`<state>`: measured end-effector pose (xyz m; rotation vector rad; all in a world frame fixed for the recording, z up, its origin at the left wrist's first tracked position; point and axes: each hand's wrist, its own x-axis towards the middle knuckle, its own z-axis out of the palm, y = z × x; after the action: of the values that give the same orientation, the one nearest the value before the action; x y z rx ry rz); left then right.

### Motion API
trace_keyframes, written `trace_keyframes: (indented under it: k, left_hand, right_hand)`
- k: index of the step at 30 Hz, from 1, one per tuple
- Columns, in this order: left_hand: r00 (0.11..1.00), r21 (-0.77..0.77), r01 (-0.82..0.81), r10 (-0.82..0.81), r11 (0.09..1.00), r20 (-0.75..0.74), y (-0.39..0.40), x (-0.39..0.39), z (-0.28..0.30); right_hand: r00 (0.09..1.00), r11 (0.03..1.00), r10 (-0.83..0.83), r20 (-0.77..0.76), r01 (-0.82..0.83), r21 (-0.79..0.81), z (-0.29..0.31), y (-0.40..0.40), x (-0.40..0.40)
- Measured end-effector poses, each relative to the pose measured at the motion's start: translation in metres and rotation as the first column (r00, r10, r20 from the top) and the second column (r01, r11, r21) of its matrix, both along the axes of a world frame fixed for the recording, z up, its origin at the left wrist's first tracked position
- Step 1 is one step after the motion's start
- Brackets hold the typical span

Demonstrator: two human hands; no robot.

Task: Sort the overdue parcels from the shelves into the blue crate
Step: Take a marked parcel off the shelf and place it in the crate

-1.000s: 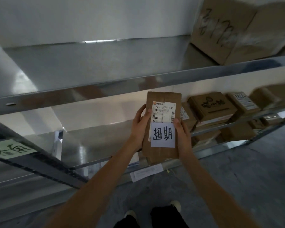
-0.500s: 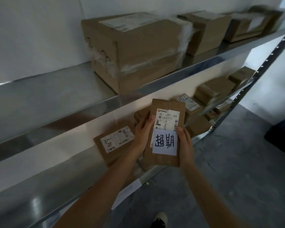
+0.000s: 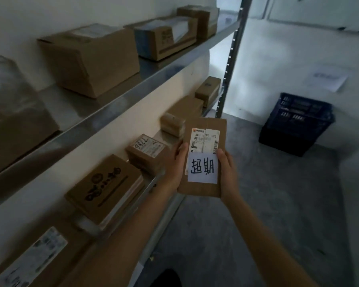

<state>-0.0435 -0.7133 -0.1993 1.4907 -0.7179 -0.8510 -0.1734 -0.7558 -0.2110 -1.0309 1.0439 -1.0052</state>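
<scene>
Left hand and right hand grip the flat parcel's side edges; bare floor reaches the blue crate

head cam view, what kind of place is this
Probably a parcel pickup or storage room: metal shelves lined with labelled cardboard boxes, a blue crate on the concrete floor, and both hands holding a parcel tagged with a handwritten note.

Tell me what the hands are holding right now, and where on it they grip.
A flat brown parcel with a handwritten white note, held by both long side edges: left hand on its left edge, right hand on its right, thumbs on the front.
</scene>
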Motion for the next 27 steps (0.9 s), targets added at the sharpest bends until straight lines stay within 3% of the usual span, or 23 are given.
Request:
trace_keyframes:
  k: [8,14,27]
  left_hand:
    - [0.978,0.076,0.182,-0.188,0.980,0.084,-0.135,-0.023,-0.018]
    - [0.957,0.009,0.268,-0.267,0.963,0.114,-0.246,-0.045,0.007]
    - [0.913,0.003,0.408,-0.407,0.913,-0.027,-0.493,-0.134,-0.009]
  right_hand:
    - [0.991,0.990,-0.136,-0.019,0.135,-0.028,-0.003,-0.114,-0.035]
    - [0.967,0.966,-0.254,0.004,0.254,-0.054,0.004,-0.218,-0.051]
    - [0.889,0.889,-0.458,-0.023,0.459,0.013,-0.009,-0.432,-0.140]
